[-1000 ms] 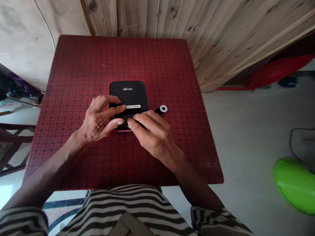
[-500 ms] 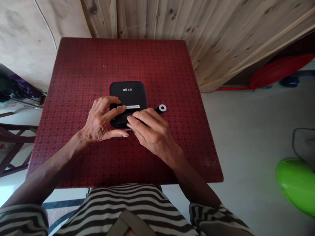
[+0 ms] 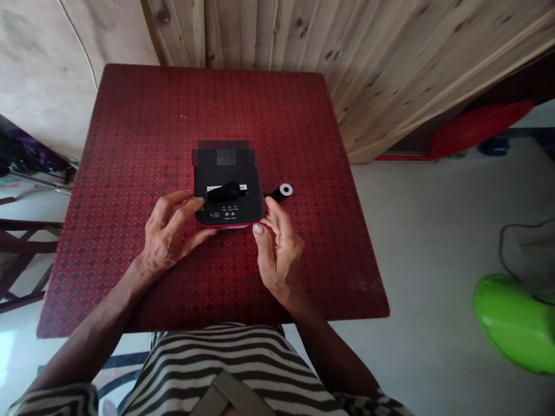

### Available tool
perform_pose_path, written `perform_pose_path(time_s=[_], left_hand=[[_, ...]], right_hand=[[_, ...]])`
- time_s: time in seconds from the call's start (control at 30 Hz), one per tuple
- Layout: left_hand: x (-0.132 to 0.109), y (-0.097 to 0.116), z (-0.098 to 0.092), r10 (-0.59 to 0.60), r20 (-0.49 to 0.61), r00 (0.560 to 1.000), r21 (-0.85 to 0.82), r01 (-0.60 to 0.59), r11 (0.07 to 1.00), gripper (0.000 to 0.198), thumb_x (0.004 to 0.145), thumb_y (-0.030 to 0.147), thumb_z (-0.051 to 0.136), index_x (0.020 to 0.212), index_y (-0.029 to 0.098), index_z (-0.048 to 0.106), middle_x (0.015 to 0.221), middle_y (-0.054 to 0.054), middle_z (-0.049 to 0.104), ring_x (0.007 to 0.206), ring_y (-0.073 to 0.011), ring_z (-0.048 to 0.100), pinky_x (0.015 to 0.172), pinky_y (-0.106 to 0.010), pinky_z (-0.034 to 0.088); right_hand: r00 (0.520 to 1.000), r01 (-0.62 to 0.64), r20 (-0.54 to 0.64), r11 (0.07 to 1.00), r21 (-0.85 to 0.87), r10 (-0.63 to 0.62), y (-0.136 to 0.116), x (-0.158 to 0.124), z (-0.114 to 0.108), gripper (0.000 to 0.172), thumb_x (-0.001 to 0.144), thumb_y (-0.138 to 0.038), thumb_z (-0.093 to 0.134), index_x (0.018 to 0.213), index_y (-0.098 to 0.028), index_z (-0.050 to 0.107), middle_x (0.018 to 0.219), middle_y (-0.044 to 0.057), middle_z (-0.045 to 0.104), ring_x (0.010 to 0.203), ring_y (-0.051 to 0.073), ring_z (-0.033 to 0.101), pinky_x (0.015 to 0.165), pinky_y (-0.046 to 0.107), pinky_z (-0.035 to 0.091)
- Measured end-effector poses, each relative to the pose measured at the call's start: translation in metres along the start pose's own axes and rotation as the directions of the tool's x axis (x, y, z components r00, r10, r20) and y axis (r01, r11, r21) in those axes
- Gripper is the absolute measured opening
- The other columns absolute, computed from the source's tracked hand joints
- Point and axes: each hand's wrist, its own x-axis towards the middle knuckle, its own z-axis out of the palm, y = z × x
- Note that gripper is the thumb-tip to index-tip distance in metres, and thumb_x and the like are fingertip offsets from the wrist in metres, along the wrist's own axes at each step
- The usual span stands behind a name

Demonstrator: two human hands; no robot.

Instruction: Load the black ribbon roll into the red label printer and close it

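1. Head camera: a black, round-cornered box with a red rim sits near the middle of a red table with a dark diamond pattern, flanked by two bare hands.

2. At the box's left side, the bare left hand spreads wide, forefinger at the top's near-left edge, thumb along the near edge.

3. Opposite, the bare right hand curves about the near-right corner, a gap between thumb and forefinger; whether it presses the rim, the picture cannot tell.

4. Across the top lies a slim, tapered black piece, partly covering a narrow white printed label; whether it is fixed or loose is unclear. Just beyond the right side lies a short black cylinder with a white ring end.

5. Judging by the pose, the step in hand is steadying or squaring the box. Any shift would call for even pressure from both sides; lifting the tapered piece, a narrower pinch.
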Motion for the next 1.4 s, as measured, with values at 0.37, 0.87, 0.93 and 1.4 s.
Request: perform_pose_path(time_s=[0.37,0.87,0.93,1.4], left_hand=[[-0.003,-0.007,-0.003,-0.037,-0.004,0.999,-0.094,0.037,0.995,0.066,0.09,0.044,0.086,0.147,0.028,0.059,0.133,-0.01,0.069,0.118,-0.0237,0.072,0.102,-0.037,0.064],[0.016,-0.01,-0.02,-0.088,0.12,0.989,-0.186,0.11,0.976,0.054,0.084,0.052,0.087,0.13,0.031,0.068,0.127,-0.007,0.069,0.116,-0.0253,0.071,0.097,-0.045,0.066],[0.016,-0.01,-0.019,-0.092,0.124,0.988,-0.18,0.113,0.977,0.053,0.084,0.053,0.087,0.127,0.029,0.069,0.128,-0.008,0.068,0.116,-0.0252,0.07,0.097,-0.045,0.066],[0.0,-0.008,-0.002,-0.057,0.002,0.998,-0.143,0.056,0.988,0.064,0.09,0.045,0.085,0.146,0.029,0.059,0.126,-0.009,0.068,0.118,-0.0245,0.069,0.101,-0.041,0.063]], right_hand=[[0.988,0.141,-0.041,0.984,-0.11,-0.146,0.01,0.013,0.0,0.044,0.107,-0.03,0.06,0.15,-0.024,0.061,0.134,0.013,0.079,0.106,0.024,0.081,0.093,0.041,0.069],[0.995,0.081,-0.053,0.995,-0.063,-0.085,0.018,0.016,0.005,0.036,0.108,-0.035,0.054,0.139,-0.022,0.067,0.127,0.011,0.081,0.104,0.023,0.081,0.09,0.04,0.069],[0.994,0.092,-0.059,0.994,-0.053,-0.095,0.018,0.016,0.007,0.036,0.108,-0.034,0.054,0.139,-0.022,0.067,0.127,0.011,0.081,0.104,0.022,0.081,0.09,0.039,0.069],[0.863,0.445,0.403,0.836,-0.321,-0.305,-0.018,0.105,-0.005,0.028,0.105,-0.008,0.054,0.114,-0.02,0.078,0.116,0.009,0.082,0.108,0.023,0.074,0.098,0.04,0.058]])
